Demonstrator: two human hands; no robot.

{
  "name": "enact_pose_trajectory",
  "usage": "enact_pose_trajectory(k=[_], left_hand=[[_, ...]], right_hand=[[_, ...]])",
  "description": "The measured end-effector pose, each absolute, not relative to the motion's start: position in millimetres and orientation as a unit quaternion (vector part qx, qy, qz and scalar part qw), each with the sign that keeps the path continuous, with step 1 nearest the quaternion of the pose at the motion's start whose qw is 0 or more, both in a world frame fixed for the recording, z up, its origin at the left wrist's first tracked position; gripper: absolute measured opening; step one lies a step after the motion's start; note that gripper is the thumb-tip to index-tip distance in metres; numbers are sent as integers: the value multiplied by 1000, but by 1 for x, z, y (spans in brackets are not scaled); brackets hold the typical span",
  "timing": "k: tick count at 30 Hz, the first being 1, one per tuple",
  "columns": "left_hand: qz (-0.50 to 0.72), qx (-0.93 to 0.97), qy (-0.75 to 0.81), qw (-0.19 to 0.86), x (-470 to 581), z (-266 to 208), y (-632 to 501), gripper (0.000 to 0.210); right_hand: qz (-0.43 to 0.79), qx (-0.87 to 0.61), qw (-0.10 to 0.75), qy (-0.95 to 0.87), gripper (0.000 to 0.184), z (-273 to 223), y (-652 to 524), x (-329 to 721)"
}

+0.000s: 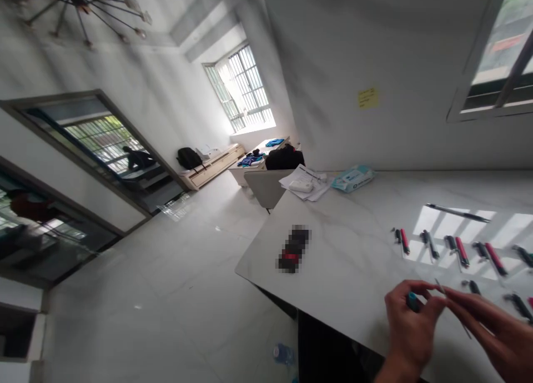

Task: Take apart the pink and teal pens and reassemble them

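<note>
Low at the right, my left hand is closed with a teal pen part in its curled fingers. Its thumb and index finger meet the fingertips of my right hand. A thin rod like a pen refill is pinched by the right fingers; its upper end pokes out between the two hands. Taken-apart pens lie on the table beyond: a red barrel, a grey barrel and further red barrels, with small dark caps beside them. A dark cap lies just above my right hand.
The white table bears a long black pen, a wipes packet, papers and a pixelated dark object. A chair stands past the table's far edge. On the floor is a plastic bottle.
</note>
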State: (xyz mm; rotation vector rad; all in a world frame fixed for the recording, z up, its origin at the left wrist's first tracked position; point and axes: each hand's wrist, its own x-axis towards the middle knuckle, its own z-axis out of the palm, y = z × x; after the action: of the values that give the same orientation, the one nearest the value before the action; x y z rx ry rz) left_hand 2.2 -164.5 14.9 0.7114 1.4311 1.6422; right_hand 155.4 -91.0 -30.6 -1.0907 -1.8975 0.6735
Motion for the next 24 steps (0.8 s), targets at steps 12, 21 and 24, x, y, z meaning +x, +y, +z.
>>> enact_pose_trajectory(k=[12, 21, 24], left_hand=[[618, 343, 605, 367, -22, 9, -121, 39], [280, 574, 725, 259, -12, 29, -65, 12], [201, 604, 737, 227, 2, 24, -51, 12]], right_hand=[[321, -478, 365, -731, 28, 15, -107, 142], [196, -584, 244, -749, 12, 19, -40, 176], [172, -581, 192, -772, 16, 14, -29, 171]])
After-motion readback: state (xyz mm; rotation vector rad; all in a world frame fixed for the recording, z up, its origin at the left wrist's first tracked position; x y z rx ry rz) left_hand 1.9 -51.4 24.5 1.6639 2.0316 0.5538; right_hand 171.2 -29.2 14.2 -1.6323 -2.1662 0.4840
